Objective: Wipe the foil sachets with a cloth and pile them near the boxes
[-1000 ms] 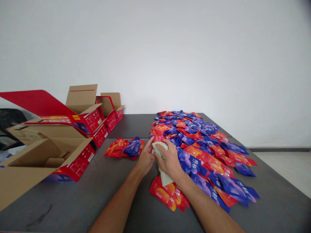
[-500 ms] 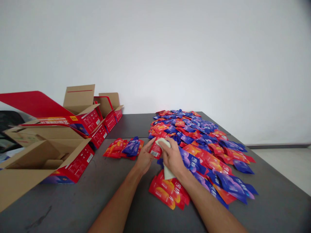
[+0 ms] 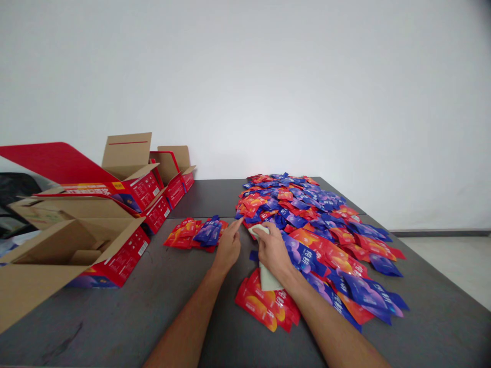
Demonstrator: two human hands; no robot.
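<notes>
My right hand is closed round a folded pale cloth, whose lower end hangs over a group of red packets on the table. Left of it, my left hand holds nothing that I can see, with its index finger stretched toward the near edge of the big heap of red and blue packets. Beside that hand's left side lies a small group of orange-red packets with blue packets on top.
Open red cartons with raised cardboard flaps line the left side of the dark table. A white wall stands behind the table. A black chair shows partly at the far left.
The red packet that was between my hands is no longer in my left hand, whose fingers have straightened. My right hand has moved slightly down and right with the cloth.
</notes>
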